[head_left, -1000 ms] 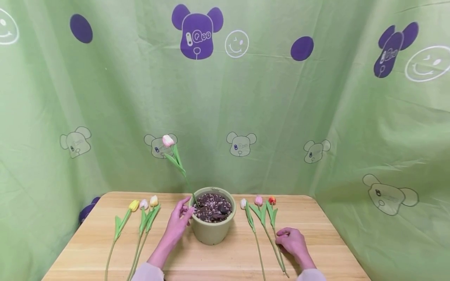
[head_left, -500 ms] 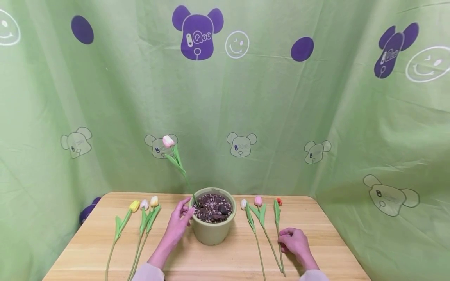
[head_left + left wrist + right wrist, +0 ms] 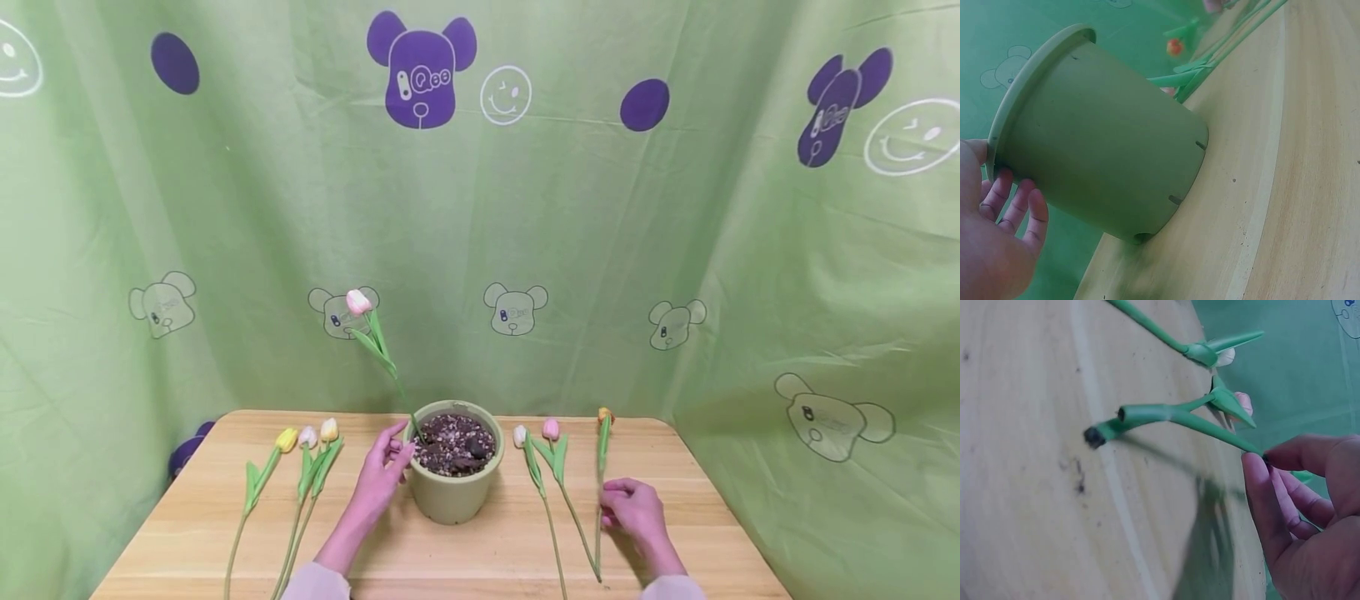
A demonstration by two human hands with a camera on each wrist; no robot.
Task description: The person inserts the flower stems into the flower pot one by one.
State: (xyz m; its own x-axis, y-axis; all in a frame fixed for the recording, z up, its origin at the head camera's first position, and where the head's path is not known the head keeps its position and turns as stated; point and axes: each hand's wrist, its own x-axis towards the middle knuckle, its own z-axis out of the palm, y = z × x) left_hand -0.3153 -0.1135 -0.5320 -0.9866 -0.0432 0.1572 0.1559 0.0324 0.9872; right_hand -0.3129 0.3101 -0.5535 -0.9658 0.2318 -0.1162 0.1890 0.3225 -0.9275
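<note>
At the left side of the green flower pot (image 3: 450,498), my left hand (image 3: 377,477) grips the rim, thumb on top and fingers against the outer wall, as the left wrist view shows. Dark soil (image 3: 457,442) fills the pot, and a pale pink tulip (image 3: 358,302) stands in it, leaning left. My right hand (image 3: 637,512) pinches the stem of an orange-red tulip (image 3: 603,442) between thumb and index finger. Its bloom is raised off the table; in the right wrist view its stem's lower end (image 3: 1138,414) lies over another stem.
To the right of the pot lie a white tulip (image 3: 520,435) and a pink tulip (image 3: 551,429). On the left lie a yellow tulip (image 3: 286,439), a pale lilac one (image 3: 307,436) and a cream-yellow one (image 3: 329,429). A green curtain (image 3: 577,217) surrounds the wooden table (image 3: 450,567).
The orange-red tulip has shifted right, away from the pink one, and its bloom has risen. My right hand has moved slightly right with it; my left hand stays at the pot.
</note>
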